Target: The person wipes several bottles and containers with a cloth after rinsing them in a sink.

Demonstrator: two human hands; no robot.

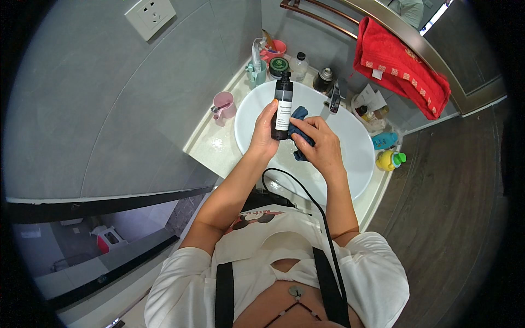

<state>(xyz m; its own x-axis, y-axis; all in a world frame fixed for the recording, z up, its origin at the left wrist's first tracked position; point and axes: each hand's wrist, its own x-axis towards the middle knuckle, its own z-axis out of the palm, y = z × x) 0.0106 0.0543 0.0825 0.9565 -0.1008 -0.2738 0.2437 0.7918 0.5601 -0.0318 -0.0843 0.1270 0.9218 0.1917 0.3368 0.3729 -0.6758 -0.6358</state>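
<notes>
Over the white sink basin (358, 158), my left hand (264, 133) is wrapped round a dark bottle (283, 106) with a white label and a black top. The bottle stands roughly upright in the hand. My right hand (321, 143) grips a bunched dark blue cloth (299, 113) against the bottle's right side, its fingers closed on the fabric. Part of the cloth hangs below the fingers. A black cable (306, 188) curves in front of my body, under both hands.
Behind the basin stand a green-lidded jar (279, 66), a clear bottle (299, 66), a dark can (324, 80) and the faucet (335, 98). A pink cup (223, 105) sits at left; blue (385, 141) and yellow (387, 160) bottles line the right edge. A red towel (399, 68) hangs above.
</notes>
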